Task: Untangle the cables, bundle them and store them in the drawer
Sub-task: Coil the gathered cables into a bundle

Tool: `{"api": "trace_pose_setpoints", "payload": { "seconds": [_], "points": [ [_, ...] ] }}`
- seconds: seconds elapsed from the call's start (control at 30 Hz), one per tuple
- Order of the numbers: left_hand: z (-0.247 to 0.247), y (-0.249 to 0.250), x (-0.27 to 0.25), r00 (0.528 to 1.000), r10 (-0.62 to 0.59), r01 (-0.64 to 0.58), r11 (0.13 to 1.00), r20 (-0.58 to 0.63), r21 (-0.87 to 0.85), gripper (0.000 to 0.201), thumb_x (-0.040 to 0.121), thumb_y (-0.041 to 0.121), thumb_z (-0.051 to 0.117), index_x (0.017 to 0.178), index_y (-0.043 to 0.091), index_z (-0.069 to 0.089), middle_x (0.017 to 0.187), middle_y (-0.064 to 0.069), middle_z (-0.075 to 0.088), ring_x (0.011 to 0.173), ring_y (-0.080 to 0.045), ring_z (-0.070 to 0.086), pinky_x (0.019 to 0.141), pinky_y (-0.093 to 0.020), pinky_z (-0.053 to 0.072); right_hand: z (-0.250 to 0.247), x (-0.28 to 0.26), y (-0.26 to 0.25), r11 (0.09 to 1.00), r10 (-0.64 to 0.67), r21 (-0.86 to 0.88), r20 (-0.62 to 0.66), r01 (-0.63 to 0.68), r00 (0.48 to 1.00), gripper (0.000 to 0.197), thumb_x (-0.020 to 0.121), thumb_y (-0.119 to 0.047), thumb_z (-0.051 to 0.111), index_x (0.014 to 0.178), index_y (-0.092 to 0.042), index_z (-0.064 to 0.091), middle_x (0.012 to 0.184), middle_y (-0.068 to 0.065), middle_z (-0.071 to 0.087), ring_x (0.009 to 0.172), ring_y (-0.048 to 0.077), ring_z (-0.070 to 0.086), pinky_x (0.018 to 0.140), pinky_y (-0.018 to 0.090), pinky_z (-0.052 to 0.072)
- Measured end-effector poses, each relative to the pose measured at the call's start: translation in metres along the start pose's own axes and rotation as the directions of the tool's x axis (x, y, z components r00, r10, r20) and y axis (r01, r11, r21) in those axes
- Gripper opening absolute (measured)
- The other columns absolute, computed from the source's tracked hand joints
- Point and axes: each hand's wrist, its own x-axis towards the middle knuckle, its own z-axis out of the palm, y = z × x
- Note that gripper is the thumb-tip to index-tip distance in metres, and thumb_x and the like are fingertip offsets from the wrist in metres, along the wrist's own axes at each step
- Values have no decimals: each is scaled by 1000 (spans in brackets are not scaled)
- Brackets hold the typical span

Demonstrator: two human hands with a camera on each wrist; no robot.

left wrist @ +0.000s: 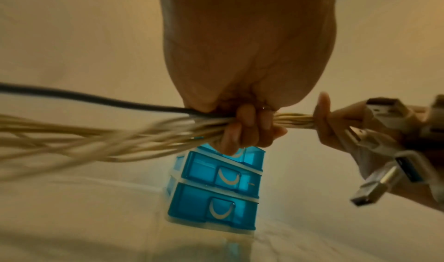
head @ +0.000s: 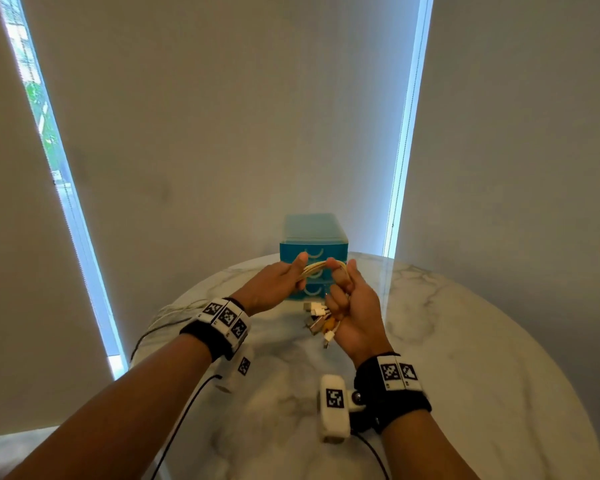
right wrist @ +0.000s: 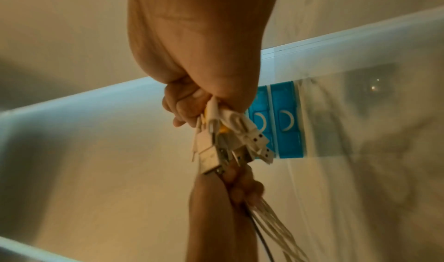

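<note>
A bunch of pale cables (head: 321,268) was held above the marble bench (head: 447,341) between two hands. The left hand (head: 274,287) was closed round the bunch, its fingers (left wrist: 250,125) curled tightly over the strands, with one black cable (left wrist: 96,99) caught in the same grip. From that fist the loose lengths trailed off toward nine o'clock in the left wrist view, blurred. The right hand (head: 352,306) was likewise clenched on the bunch, at three o'clock from the left hand and just beside it, a short stretch of cable being spanned between them. A cluster of USB plugs (head: 321,322) was seen hanging from the underside of the right fist, several metal ends (right wrist: 216,158) being visible in the right wrist view. The blue drawer unit (head: 314,249) was stood on the bench at twelve o'clock from the hands, near the far edge; its drawers (left wrist: 216,173) were all pushed in.
</note>
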Motion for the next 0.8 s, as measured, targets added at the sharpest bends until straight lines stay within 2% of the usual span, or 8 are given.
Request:
{"api": "trace_pose_setpoints", "payload": {
  "seconds": [0.13, 0.23, 0.3, 0.43, 0.5, 0.63, 0.7, 0.8],
  "points": [
    [4, 6, -3, 999, 22, -24, 998, 31, 64, 61, 112, 61, 17, 78, 23, 49, 76, 0, 57, 70, -15, 50, 72, -30, 44, -11, 0, -18, 997, -73, -8, -29, 73, 997, 47, 115, -49, 38, 118, -14, 70, 57, -7, 32, 40, 5, 25, 37, 20, 25],
    [16, 19, 3, 994, 74, -69, 996, -77, 65, 59, 114, 57, 19, 75, 23, 49, 78, -14, 63, 70, -18, 55, 72, -37, 48, -22, 1, -21, 993, -115, -38, -42, 113, 992, 51, 115, -52, 35, 121, -14, 68, 60, -6, 33, 41, 5, 26, 37, 20, 26],
    [20, 27, 7, 989, 87, -77, 993, -121, 85, 59, 115, 54, 20, 74, 22, 49, 73, -8, 60, 66, -16, 54, 69, -33, 46, -25, 2, -19, 994, -104, -18, -57, 104, 993, 55, 113, -58, 34, 114, -14, 68, 58, -7, 35, 39, 5, 27, 36, 20, 25],
    [33, 42, 11, 992, 107, -94, 980, -66, 174, 69, 116, 51, 17, 82, 13, 63, 79, 1, 67, 72, -13, 62, 74, -32, 50, -18, 1, -1, 981, -30, -194, -129, 5, 991, 99, 72, -105, 47, 105, -16, 75, 58, -6, 34, 42, 8, 25, 38, 22, 22],
    [40, 48, 9, 992, 127, -119, 958, -15, 262, 64, 117, 46, 18, 77, 19, 60, 77, 4, 64, 71, -9, 61, 73, -29, 49, -14, -1, 5, 927, -78, -374, -197, -2, 977, 97, 55, -109, 58, 93, -20, 70, 59, -4, 35, 45, 9, 26, 41, 23, 25],
    [46, 46, 4, 979, 189, -199, 836, 71, 512, 43, 116, 36, 25, 89, 16, 51, 79, 0, 57, 71, -24, 60, 70, -40, 50, -20, -2, 5, 882, -117, -470, -274, -27, 955, 68, 74, -89, 71, 70, -21, 78, 62, 0, 43, 49, 10, 32, 45, 26, 28],
    [49, 41, -3, 968, 213, -250, 790, 132, 560, 35, 116, 32, 28, 100, 15, 53, 89, -4, 64, 78, -28, 65, 73, -43, 55, -24, -2, 5, 884, -122, -465, -315, -41, 941, 60, 83, -81, 72, 90, -23, 88, 70, 5, 53, 51, 10, 38, 47, 26, 33],
    [49, 42, -10, 965, 155, -230, 891, 212, 392, 42, 113, 45, 22, 117, 21, 57, 109, -4, 71, 96, -24, 69, 93, -46, 57, -27, -1, 6, 841, -219, -541, -324, 9, 920, 49, 98, -65, 67, 96, -21, 87, 73, 3, 72, 54, 10, 54, 49, 24, 43]
  ]
}}
